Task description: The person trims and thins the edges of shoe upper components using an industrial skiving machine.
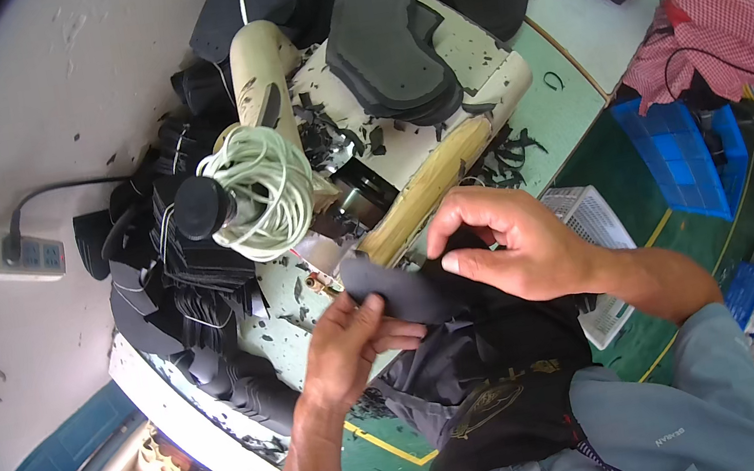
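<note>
My left hand (346, 339) pinches a flat black sheet piece (406, 292) between thumb and fingers, in front of the cream machine (502, 87). Close by on the right, my right hand (507, 244) is curled, with thumb and index tips nearly together by the piece's far edge. Whether those tips grip anything is hidden against the dark background. A stack of cut black pieces (387, 51) lies on the machine's top. Just beyond my hands, a wooden strip (434, 187) runs along the machine's front edge.
Tied bundles of black pieces (204, 263) crowd the left. A coil of white cord (267, 194) hangs by the machine arm. Black scraps (508, 160) litter the tabletop. Right stand a white basket (593, 226) and a blue crate (680, 153); a person's checked sleeve (706, 6) shows beyond.
</note>
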The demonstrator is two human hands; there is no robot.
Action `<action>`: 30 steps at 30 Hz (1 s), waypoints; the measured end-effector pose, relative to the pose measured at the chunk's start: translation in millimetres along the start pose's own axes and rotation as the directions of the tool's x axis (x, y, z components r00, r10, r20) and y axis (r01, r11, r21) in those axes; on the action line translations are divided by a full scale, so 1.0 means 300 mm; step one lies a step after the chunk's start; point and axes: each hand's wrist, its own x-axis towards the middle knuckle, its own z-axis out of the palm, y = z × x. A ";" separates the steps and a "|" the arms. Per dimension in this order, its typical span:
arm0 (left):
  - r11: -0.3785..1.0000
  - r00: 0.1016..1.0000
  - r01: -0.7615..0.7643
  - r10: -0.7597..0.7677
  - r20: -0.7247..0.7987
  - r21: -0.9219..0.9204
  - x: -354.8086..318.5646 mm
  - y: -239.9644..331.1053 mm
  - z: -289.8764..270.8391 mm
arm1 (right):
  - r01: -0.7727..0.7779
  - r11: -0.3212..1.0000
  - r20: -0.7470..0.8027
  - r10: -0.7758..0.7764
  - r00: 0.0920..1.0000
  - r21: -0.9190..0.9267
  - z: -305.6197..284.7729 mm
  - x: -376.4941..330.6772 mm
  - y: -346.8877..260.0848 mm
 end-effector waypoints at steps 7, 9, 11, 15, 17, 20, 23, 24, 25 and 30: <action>0.964 0.953 0.030 0.053 -0.297 0.266 0.043 0.034 -0.032 | -0.368 0.924 0.008 0.369 0.929 0.102 0.054 0.007 0.122; 0.967 0.952 0.019 0.060 -0.301 0.255 0.050 0.049 -0.025 | -0.384 0.922 0.021 0.383 0.923 0.050 0.037 0.026 0.104; 0.972 0.943 0.006 0.073 -0.324 0.235 0.052 0.060 -0.010 | -0.346 0.938 0.028 0.346 0.938 -0.012 0.036 0.040 0.091; 0.914 0.921 0.056 0.108 -0.373 0.403 0.111 0.119 -0.006 | -0.261 0.952 -0.049 0.256 0.965 -0.161 0.019 -0.023 0.082; 0.729 0.937 0.041 0.209 -0.281 0.683 0.147 0.176 -0.022 | -0.172 0.960 -0.071 0.160 0.985 -0.221 0.052 -0.073 0.146; 0.400 0.925 0.049 0.327 -0.192 0.915 0.132 0.267 0.017 | -0.325 0.932 -0.171 0.351 0.921 0.162 0.118 -0.059 0.157; 0.282 0.945 0.033 0.304 -0.122 0.959 0.138 0.276 0.036 | -0.271 0.958 -0.294 0.287 0.912 0.094 0.123 0.005 0.149; 0.353 0.930 -0.096 0.366 -0.043 0.931 0.157 0.217 -0.045 | -0.264 0.960 -0.327 0.279 0.903 0.089 0.107 0.027 0.143; 0.579 0.943 0.055 0.237 -0.232 0.813 0.130 0.224 0.002 | -0.220 0.975 -0.346 0.209 0.915 0.009 0.086 0.048 0.134; 0.636 0.953 0.056 0.196 -0.232 0.769 0.006 0.099 0.097 | 0.186 0.958 -0.467 -0.270 0.842 -0.218 -0.092 0.095 -0.017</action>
